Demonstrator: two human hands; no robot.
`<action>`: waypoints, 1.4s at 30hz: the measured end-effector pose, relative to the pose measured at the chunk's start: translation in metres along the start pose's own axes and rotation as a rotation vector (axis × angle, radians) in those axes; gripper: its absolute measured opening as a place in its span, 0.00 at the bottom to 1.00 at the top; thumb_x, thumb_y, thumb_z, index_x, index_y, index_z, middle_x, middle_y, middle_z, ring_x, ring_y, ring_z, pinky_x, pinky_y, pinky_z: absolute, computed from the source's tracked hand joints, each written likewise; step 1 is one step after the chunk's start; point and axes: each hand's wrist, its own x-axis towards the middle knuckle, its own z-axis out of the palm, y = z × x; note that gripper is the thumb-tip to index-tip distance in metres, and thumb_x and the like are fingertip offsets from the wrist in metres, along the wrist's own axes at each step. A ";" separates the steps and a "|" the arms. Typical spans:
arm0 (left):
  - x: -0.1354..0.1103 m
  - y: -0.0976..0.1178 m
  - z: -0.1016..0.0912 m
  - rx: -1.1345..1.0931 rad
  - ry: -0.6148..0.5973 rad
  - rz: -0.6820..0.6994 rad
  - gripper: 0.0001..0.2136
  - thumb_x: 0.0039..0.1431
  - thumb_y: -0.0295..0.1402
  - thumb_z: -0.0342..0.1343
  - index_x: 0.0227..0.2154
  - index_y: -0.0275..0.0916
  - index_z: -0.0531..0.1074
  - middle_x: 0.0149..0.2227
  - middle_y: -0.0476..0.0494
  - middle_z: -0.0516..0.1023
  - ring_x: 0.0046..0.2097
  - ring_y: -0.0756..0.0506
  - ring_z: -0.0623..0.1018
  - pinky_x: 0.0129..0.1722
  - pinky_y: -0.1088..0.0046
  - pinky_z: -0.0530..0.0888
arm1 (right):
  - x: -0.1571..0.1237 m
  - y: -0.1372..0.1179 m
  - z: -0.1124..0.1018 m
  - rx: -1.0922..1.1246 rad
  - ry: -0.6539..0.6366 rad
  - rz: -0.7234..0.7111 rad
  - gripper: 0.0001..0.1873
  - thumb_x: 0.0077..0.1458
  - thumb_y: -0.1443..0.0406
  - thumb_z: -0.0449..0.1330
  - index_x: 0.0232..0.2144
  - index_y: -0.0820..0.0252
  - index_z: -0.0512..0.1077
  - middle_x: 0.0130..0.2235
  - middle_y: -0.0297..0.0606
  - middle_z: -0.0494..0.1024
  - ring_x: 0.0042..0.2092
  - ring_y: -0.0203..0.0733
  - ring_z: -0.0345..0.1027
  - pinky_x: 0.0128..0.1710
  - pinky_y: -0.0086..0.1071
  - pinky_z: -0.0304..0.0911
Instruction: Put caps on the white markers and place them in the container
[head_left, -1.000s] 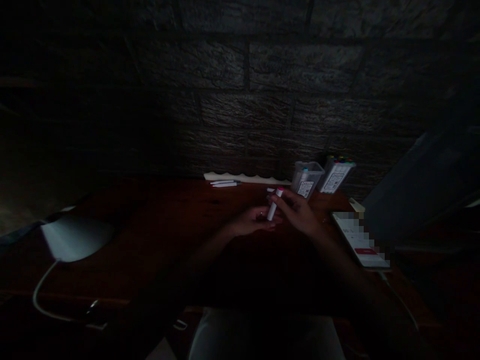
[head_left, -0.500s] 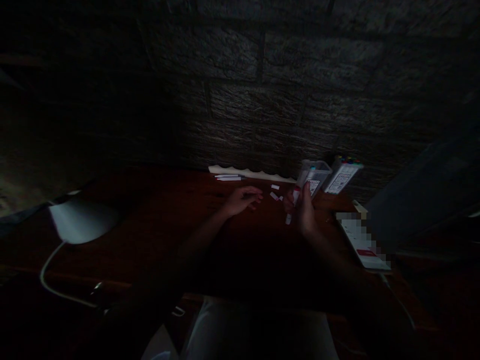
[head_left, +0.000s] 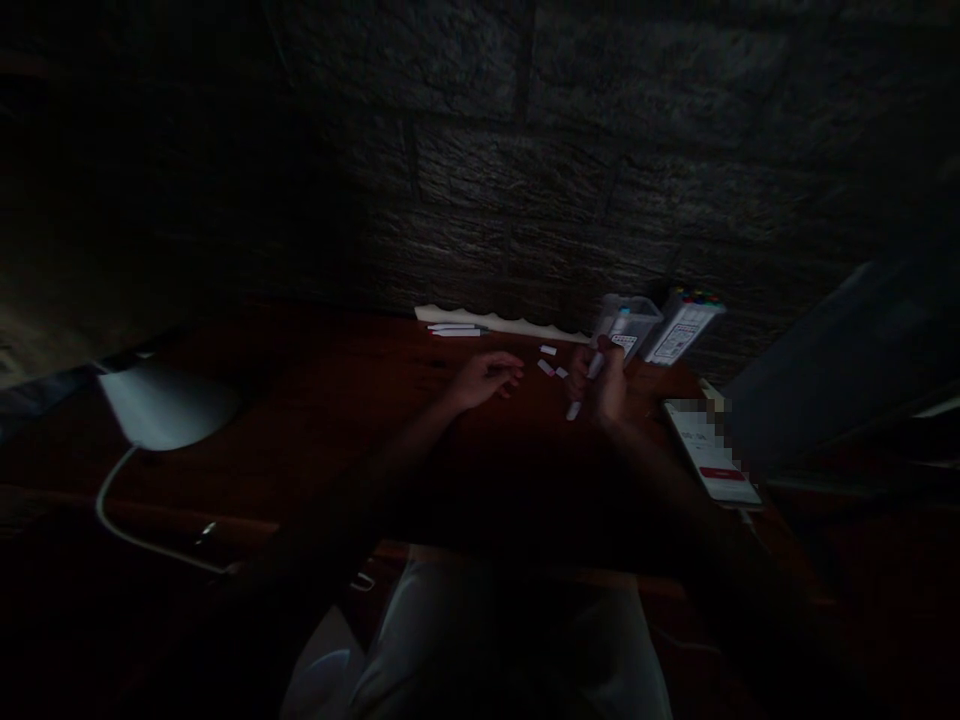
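Observation:
The scene is very dark. My right hand (head_left: 604,385) is closed around a white marker (head_left: 585,388) held slanted over the dark wooden desk (head_left: 315,430). My left hand (head_left: 487,378) rests on the desk to its left with the fingers loosely curled and nothing in them. Between the hands lie two or three small white caps (head_left: 548,361). Just behind my right hand stands a clear plastic marker box (head_left: 628,325), with a second box of coloured markers (head_left: 684,325) beside it.
Two white pens (head_left: 454,329) lie by a pale scalloped strip (head_left: 502,322) against the stone wall. A phone (head_left: 709,462) lies at the right beside a dark slanted object (head_left: 825,370). A white lamp (head_left: 161,405) with cable sits at the left.
Both hands held the marker together a second ago. My left hand has let go and moved left onto the desk; my right hand has carried the marker toward the boxes.

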 end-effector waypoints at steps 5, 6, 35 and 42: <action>-0.007 0.006 0.008 0.150 -0.044 -0.005 0.12 0.59 0.35 0.55 0.43 0.34 0.72 0.39 0.39 0.79 0.34 0.49 0.78 0.27 0.75 0.74 | -0.002 0.002 0.002 0.044 -0.001 -0.021 0.31 0.51 0.37 0.44 0.16 0.54 0.56 0.14 0.26 0.48 0.15 0.31 0.41 0.14 0.28 0.40; -0.009 0.008 0.011 0.203 -0.079 0.006 0.14 0.60 0.36 0.55 0.44 0.34 0.72 0.40 0.38 0.79 0.35 0.48 0.78 0.29 0.73 0.75 | -0.002 0.002 0.003 0.061 0.007 -0.023 0.31 0.51 0.37 0.45 0.16 0.54 0.57 0.14 0.26 0.48 0.15 0.31 0.41 0.14 0.27 0.40; -0.002 0.042 -0.012 -0.125 0.304 0.217 0.15 0.49 0.38 0.65 0.38 0.36 0.76 0.30 0.48 0.78 0.30 0.52 0.74 0.26 0.78 0.69 | -0.003 0.022 -0.021 -0.620 -0.267 -0.091 0.13 0.51 0.55 0.63 0.34 0.57 0.77 0.35 0.35 0.79 0.36 0.40 0.72 0.40 0.38 0.65; -0.011 0.046 0.009 0.038 0.147 0.246 0.14 0.47 0.38 0.66 0.35 0.36 0.78 0.38 0.43 0.81 0.39 0.46 0.78 0.37 0.70 0.74 | -0.005 0.027 -0.014 -0.718 -0.339 -0.172 0.11 0.52 0.57 0.64 0.36 0.56 0.76 0.36 0.35 0.78 0.39 0.43 0.71 0.42 0.39 0.64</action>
